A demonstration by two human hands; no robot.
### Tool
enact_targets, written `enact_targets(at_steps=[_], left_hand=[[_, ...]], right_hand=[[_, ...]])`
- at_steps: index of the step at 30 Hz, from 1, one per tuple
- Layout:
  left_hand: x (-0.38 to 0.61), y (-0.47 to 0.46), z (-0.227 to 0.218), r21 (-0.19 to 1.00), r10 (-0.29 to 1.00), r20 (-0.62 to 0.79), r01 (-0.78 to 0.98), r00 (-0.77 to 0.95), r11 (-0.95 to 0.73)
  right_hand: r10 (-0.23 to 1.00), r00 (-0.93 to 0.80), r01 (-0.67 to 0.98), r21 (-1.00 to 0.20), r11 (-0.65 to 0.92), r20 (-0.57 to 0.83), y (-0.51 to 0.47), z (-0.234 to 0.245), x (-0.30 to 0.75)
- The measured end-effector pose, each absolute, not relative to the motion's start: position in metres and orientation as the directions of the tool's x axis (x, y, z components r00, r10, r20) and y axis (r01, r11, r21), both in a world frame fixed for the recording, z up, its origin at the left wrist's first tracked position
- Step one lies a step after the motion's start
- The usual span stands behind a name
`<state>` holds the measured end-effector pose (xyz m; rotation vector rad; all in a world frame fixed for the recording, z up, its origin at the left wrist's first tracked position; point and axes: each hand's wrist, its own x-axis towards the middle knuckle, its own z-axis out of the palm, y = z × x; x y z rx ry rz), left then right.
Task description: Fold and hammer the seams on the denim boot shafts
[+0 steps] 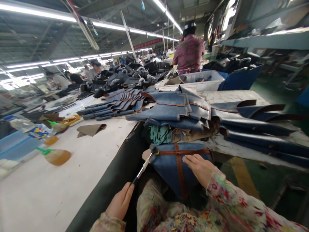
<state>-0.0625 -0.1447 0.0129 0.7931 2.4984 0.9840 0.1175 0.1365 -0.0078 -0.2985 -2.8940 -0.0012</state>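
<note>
My left hand [120, 201] is closed round the handle of a small hammer [146, 162], whose dark head rests at the top left edge of a blue leather piece [169, 167]. That piece has brown straps crossed over it and lies on my lap. My right hand [199, 167] lies flat on the piece, fingers stretched out beside the vertical brown strap. Both my sleeves are of flowered cloth.
Stacks of blue leather parts [169, 108] cover the bench ahead and to the right. On the white table [60, 180] at left lie two glue bottles with green caps [54, 156], a plastic bottle [29, 129] and a blue tray [14, 146]. A person in a pink shirt [189, 53] stands beyond.
</note>
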Motion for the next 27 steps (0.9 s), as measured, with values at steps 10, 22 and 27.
enact_targets(at_steps=[10,22,27], left_hand=[[-0.054,-0.116,0.009,0.636,0.770,-0.199,0.517,-0.606,0.572],[-0.048,-0.098,0.001,0.567,0.796,-0.163,0.605,-0.583,0.559],[-0.047,-0.096,0.014,0.622,0.764,-0.053,0.577,-0.644,0.529]], right_hand=[[0.215,-0.880,0.168,-0.146,0.975,0.424,0.145,-0.019,0.144],[0.269,-0.835,0.200,-0.190,0.961,0.481,0.144,-0.025,0.153],[0.268,-0.846,0.200,-0.191,0.961,0.461,0.144,-0.022,0.155]])
